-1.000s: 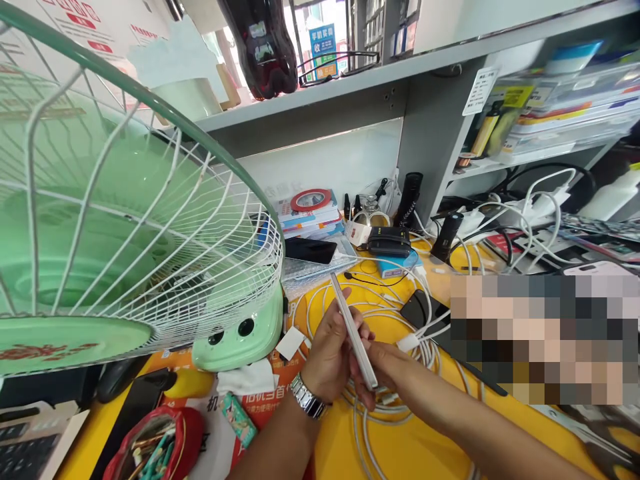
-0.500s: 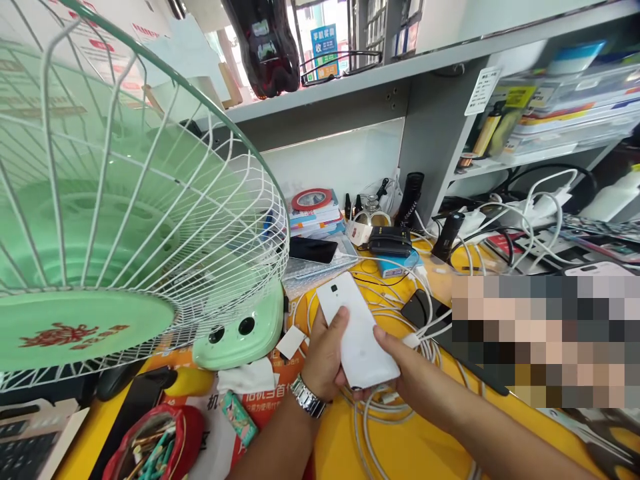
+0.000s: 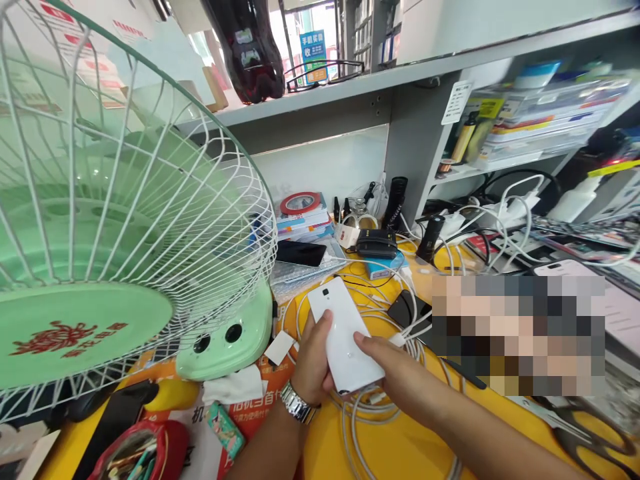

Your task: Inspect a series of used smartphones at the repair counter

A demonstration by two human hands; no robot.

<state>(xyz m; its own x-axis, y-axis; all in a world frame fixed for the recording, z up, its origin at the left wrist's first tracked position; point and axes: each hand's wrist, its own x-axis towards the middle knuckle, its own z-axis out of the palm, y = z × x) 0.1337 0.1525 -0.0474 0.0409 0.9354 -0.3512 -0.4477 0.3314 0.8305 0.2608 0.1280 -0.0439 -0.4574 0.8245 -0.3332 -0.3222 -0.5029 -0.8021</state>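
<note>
A white smartphone [image 3: 346,333] lies back-up between my two hands, tilted above the cables, its camera end pointing away from me. My left hand [image 3: 311,357] grips its left edge, thumb flat on the back cover; a metal watch [image 3: 297,403] is on that wrist. From the right side my right hand [image 3: 400,367] holds the lower part, with the thumb on the back and the other fingers hidden beneath. Coiled white cables [image 3: 367,417] run under the phone across the yellow tabletop [image 3: 400,450]. A dark phone [image 3: 403,308] lies just beyond my right hand.
A green fan [image 3: 125,267] with a white wire cage fills the left. A red pouch [image 3: 167,443] of small items is at front left, scissors [image 3: 560,427] at front right. Behind are another black phone [image 3: 301,253], red tape [image 3: 300,203] and a grey shelf [image 3: 425,120].
The view has turned slightly right, so most things sit further left and the scissors show more. Both hands still hold the white phone; my right thumb reaches slightly further over its back.
</note>
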